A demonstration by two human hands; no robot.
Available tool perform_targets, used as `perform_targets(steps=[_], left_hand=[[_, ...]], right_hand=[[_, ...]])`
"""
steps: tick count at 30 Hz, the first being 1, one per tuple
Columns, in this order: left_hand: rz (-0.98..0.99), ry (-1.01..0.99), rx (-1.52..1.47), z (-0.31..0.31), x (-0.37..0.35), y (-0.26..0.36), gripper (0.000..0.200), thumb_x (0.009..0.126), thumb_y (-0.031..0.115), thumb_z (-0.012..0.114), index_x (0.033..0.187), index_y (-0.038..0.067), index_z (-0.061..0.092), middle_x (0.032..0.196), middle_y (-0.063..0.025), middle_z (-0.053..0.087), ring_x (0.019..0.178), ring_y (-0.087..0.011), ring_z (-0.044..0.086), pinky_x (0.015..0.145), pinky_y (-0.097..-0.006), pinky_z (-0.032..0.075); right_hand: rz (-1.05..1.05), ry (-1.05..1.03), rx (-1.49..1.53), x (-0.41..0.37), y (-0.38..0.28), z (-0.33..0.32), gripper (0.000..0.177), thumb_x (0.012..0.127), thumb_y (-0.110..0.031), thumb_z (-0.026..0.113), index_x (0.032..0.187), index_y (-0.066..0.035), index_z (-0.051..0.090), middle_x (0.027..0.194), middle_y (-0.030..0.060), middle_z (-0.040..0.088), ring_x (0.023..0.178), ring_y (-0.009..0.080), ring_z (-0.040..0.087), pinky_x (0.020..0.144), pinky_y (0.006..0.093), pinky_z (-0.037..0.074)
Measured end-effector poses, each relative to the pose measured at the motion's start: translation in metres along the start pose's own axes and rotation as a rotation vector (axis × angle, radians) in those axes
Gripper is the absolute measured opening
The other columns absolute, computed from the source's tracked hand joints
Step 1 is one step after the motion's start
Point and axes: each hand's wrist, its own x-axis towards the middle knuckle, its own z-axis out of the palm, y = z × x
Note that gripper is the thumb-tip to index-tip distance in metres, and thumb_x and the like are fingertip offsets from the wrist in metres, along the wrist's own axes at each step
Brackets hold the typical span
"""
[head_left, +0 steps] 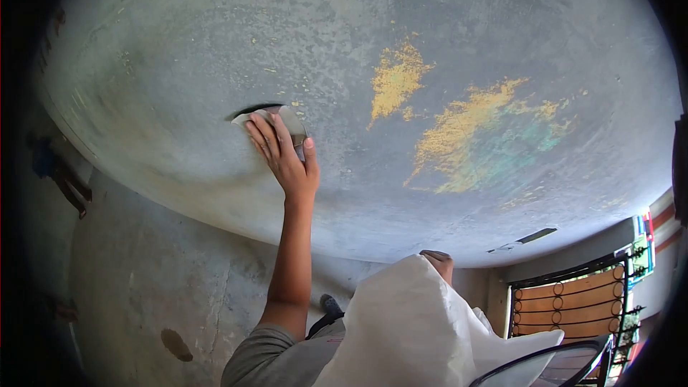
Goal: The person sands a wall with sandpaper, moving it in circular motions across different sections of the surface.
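Note:
With fingers stretched out, my left hand [285, 163] presses a folded sheet of sandpaper [292, 120] flat against a grey wall [215, 50]. One edge of the sheet lifts a little and shows a dark side. Yellow patches [396, 80] and a yellow-green patch [494, 140] show through the grey to the right of this hand. Low at the wall's bottom edge is my right hand [440, 265], its fingers curled. White cloth-like material [416, 322] close to the camera covers most of it, so anything inside it is hidden.
A black metal grille [566, 301] over orange-brown panels stands at the lower right. A person [61, 172] is at the far left. The concrete floor [143, 265] has a dark stain [176, 345]. A dark-rimmed lens [566, 365] crosses the bottom right corner.

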Motion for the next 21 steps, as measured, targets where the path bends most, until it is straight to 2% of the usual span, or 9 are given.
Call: perform_targets(steps=[3,5,7,8,9,11,14,16,21], left_hand=[[-0.002,0.034,0.004,0.017,-0.028,0.003,0.08,0.103,0.052,0.041,0.158,-0.002,0.02,0.163,-0.0343,0.005,0.15,-0.0548,0.002,0.118,-0.0654,0.005],[-0.007,-0.038,0.029,0.033,-0.074,0.0,0.079,0.103,0.049,0.042,0.156,-0.007,0.021,0.162,-0.0362,0.004,0.149,-0.0566,0.002,0.118,-0.0666,0.006],[0.049,-0.078,0.034,0.039,-0.104,-0.009,0.077,0.104,0.049,0.042,0.154,-0.006,0.025,0.162,-0.0362,0.006,0.149,-0.0578,0.003,0.117,-0.0676,0.007],[0.05,-0.101,0.006,0.039,-0.107,-0.014,0.076,0.104,0.049,0.042,0.154,-0.006,0.027,0.162,-0.0359,0.007,0.148,-0.0585,0.003,0.117,-0.068,0.008],[0.046,-0.124,-0.021,0.032,-0.103,-0.017,0.075,0.104,0.05,0.042,0.153,-0.005,0.028,0.162,-0.0356,0.008,0.148,-0.0592,0.004,0.117,-0.0684,0.009],[0.015,-0.152,-0.013,0.023,-0.091,-0.022,0.075,0.104,0.051,0.042,0.154,-0.003,0.028,0.162,-0.0347,0.009,0.148,-0.0584,0.005,0.117,-0.0677,0.009],[0.037,-0.14,0.013,0.006,-0.05,-0.029,0.075,0.104,0.051,0.041,0.155,-0.002,0.027,0.162,-0.0339,0.009,0.149,-0.0571,0.005,0.117,-0.0666,0.008],[-0.022,-0.06,-0.049,-0.003,-0.028,-0.027,0.075,0.104,0.05,0.04,0.157,-0.001,0.023,0.163,-0.0335,0.008,0.15,-0.0557,0.004,0.118,-0.0655,0.006],[0.004,-0.015,0.031,0.02,-0.07,-0.025,0.074,0.106,0.044,0.038,0.158,-0.003,0.015,0.162,-0.0353,0.001,0.15,-0.0553,-0.001,0.119,-0.0629,0.005]], right_hand=[[0.049,-0.036,0.016,0.005,0.003,0.01,0.017,0.087,-0.008,0.062,0.071,-0.004,0.068,0.062,0.0084,0.063,0.051,0.0226,0.06,0.052,0.0313,0.047],[0.101,-0.035,0.024,0.005,0.003,0.018,0.018,0.089,-0.009,0.063,0.072,-0.003,0.068,0.062,0.0086,0.064,0.051,0.0232,0.06,0.051,0.0318,0.047],[0.139,-0.02,0.13,0.008,0.003,0.029,0.02,0.091,-0.011,0.063,0.073,-0.003,0.068,0.063,0.0089,0.064,0.051,0.0241,0.06,0.051,0.0328,0.048],[0.043,0.037,0.122,0.0,0.018,0.042,0.021,0.092,-0.012,0.064,0.073,-0.003,0.068,0.064,0.0086,0.065,0.052,0.0252,0.061,0.051,0.0337,0.047],[0.044,0.035,0.108,0.002,0.015,0.04,0.021,0.092,-0.012,0.064,0.073,-0.003,0.068,0.064,0.0086,0.065,0.052,0.0252,0.061,0.051,0.0337,0.047],[0.07,-0.198,-0.03,0.008,0.009,0.038,0.023,0.093,-0.015,0.065,0.073,-0.004,0.067,0.063,0.0086,0.064,0.051,0.0259,0.06,0.05,0.0348,0.046],[0.032,-0.152,-0.014,0.013,0.0,0.043,0.024,0.094,-0.017,0.064,0.073,-0.004,0.067,0.062,0.0092,0.062,0.05,0.0265,0.057,0.049,0.0359,0.044],[0.016,-0.11,-0.033,0.007,0.003,0.047,0.024,0.094,-0.017,0.064,0.074,-0.004,0.067,0.062,0.0093,0.062,0.05,0.0264,0.057,0.049,0.0356,0.044],[0.133,-0.122,0.003,-0.003,0.009,0.064,0.025,0.096,-0.018,0.063,0.075,-0.004,0.068,0.067,0.008,0.066,0.054,0.0251,0.062,0.052,0.0332,0.046]])
